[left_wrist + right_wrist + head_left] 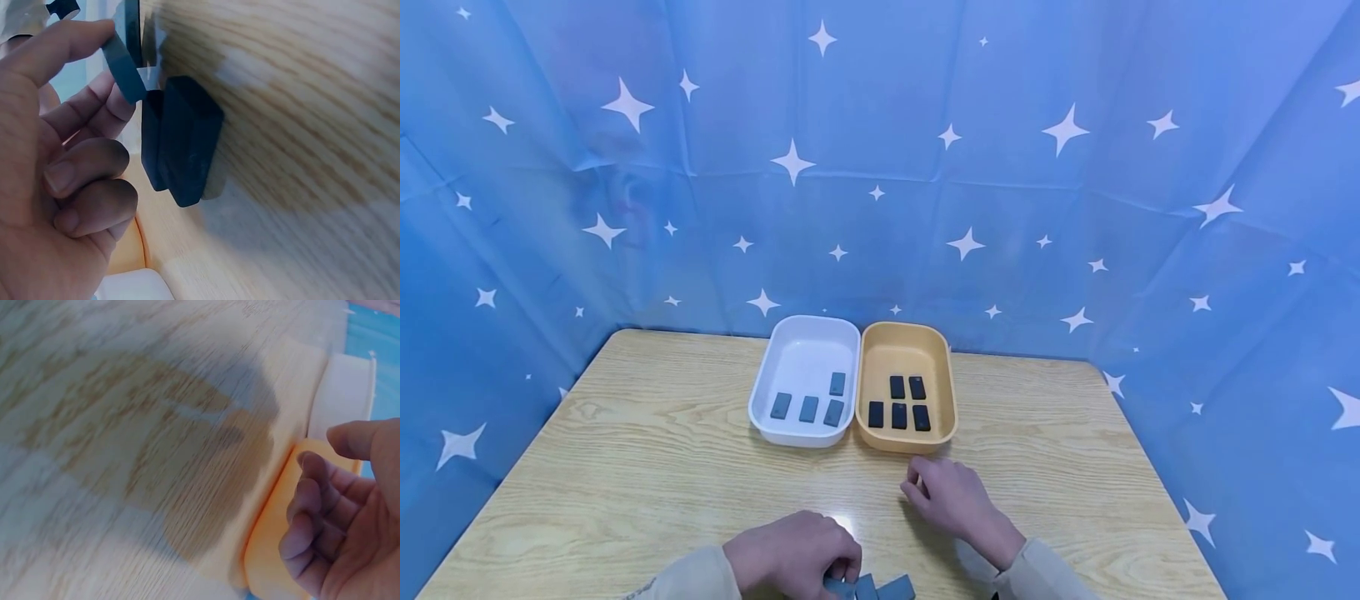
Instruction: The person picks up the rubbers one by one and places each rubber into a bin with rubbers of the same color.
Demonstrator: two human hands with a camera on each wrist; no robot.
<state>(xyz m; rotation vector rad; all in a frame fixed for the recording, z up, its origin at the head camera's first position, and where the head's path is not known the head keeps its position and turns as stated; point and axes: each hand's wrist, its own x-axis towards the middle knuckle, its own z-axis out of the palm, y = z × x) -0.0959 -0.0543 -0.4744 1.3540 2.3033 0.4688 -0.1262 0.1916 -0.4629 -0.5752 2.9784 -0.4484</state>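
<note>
Grey-blue rectangular tile (123, 67), flat-faced with straight edges, sits at the near edge of the table, pinched between the thumb and a finger of the left hand (805, 552), the gap between them no wider than the tile, with the other fingers curled in. Its long axis slants between those fingertips in the left wrist view, one end toward two neighbouring blocks; whether it touches them is hard to say, since the tile shows nearly edge-on there and is cut off in the head view. Two loose grey-blue tiles (897, 588) lie just to the right of that grip, nearer to the left hand than to the right hand (951, 500), which holds nothing, fingers loosely bent and thumb apart, just before the orange-yellow rounded tray (906, 346). Five black rectangular tiles (898, 415) lie in that tray. Straight ahead of the left hand stands the white rounded tray (808, 358), beside the orange-yellow one, with four grey-blue tiles (808, 408) inside. Tiny marks show on some tiles, too small to read; no brand is legible. Beyond the pale wood-grain table (625, 467) hangs a blue curtain with white stars (880, 83).
</note>
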